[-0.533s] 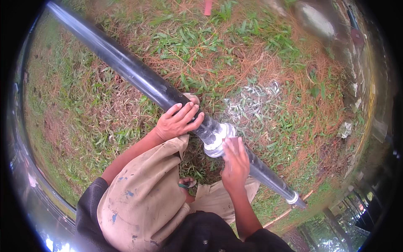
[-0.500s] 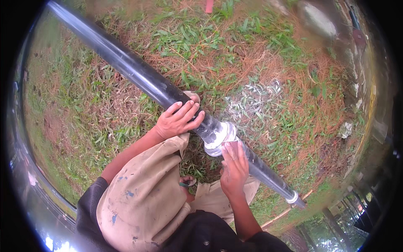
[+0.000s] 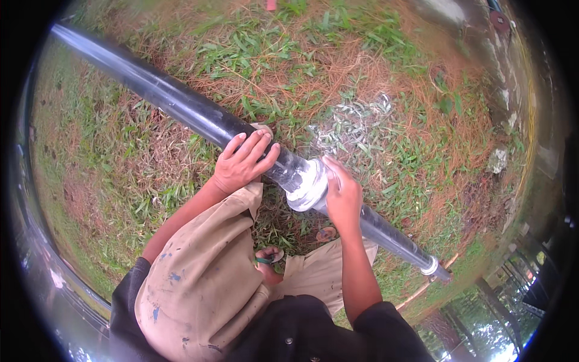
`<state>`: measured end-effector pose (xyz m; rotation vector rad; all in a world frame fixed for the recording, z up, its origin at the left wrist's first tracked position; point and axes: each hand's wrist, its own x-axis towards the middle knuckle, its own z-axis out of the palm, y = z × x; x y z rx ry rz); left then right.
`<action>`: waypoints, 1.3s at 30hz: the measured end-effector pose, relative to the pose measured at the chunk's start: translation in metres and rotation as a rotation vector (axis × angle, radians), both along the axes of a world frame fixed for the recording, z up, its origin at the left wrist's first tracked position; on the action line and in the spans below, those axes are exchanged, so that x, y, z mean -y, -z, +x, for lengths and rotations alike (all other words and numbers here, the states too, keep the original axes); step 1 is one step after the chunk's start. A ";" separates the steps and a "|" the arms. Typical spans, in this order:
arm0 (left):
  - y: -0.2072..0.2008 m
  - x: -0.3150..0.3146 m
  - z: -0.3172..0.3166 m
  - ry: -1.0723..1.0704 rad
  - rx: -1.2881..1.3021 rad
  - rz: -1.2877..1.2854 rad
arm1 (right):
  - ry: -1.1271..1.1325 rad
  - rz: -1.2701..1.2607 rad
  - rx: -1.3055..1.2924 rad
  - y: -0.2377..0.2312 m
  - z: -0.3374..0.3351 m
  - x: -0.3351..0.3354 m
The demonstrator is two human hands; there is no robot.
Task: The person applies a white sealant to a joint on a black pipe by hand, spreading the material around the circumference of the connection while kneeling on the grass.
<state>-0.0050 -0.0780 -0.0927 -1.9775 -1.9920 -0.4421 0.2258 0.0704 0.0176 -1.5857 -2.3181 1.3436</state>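
A long black metal pole [image 3: 175, 99] crosses in front of me from the far left to the near right. Around its joint is a ringed collar [image 3: 304, 192] coated in white, with whitish smears beside it. My left hand [image 3: 244, 161] grips the pole left of the collar, fingers curled over the top. Against the collar's right side is my right hand [image 3: 345, 198], its fingers bent round toward the far face. The sandpaper under those fingers is mostly hidden now; the earlier frame shows its brownish edge.
White dust [image 3: 356, 123] covers the grass beyond the collar. Another white ring [image 3: 429, 265] circles the pole's thinner right end, near a thin stick [image 3: 416, 295]. My knee in paint-spotted tan trousers [image 3: 199, 271] is under my left forearm. A concrete edge [image 3: 506, 96] runs along the right.
My right hand has moved from the collar's near face up and around to its right, far side. My left hand keeps its hold on the pole. The whole view has shifted slightly.
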 end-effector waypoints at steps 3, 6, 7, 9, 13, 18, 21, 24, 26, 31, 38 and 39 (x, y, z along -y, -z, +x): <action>0.004 0.010 -0.005 -0.008 -0.050 0.004 | -0.213 0.230 0.027 -0.028 0.000 0.030; 0.002 0.006 0.001 -0.004 -0.035 -0.003 | -0.351 0.355 0.059 -0.031 0.019 0.041; 0.001 0.009 0.003 -0.005 -0.027 -0.005 | -0.363 0.398 0.063 -0.024 0.021 0.038; 0.000 0.001 0.004 -0.001 -0.017 0.012 | -0.246 0.347 0.096 -0.014 0.013 0.011; 0.008 0.011 -0.002 -0.016 -0.058 -0.001 | -0.338 0.305 -0.088 -0.029 0.017 0.050; 0.002 0.002 0.002 -0.015 -0.033 -0.027 | -0.104 0.253 -0.056 0.003 0.008 0.024; -0.003 -0.001 0.004 -0.022 -0.007 -0.034 | -0.012 0.163 -0.117 0.001 0.003 0.019; 0.005 0.009 0.002 -0.022 -0.019 -0.032 | -0.222 0.284 -0.053 -0.028 0.025 0.066; -0.002 0.008 0.004 -0.029 -0.017 -0.065 | -0.225 0.401 -0.029 -0.022 0.028 0.063; -0.030 -0.008 0.000 0.044 0.429 -0.158 | 0.139 -0.023 -0.040 0.023 0.016 0.000; -0.059 -0.040 -0.048 -1.041 1.284 0.554 | 0.099 0.137 -0.151 0.039 0.020 0.007; -0.064 -0.053 -0.057 -1.255 1.655 0.699 | 0.099 0.133 -0.157 0.037 0.019 0.007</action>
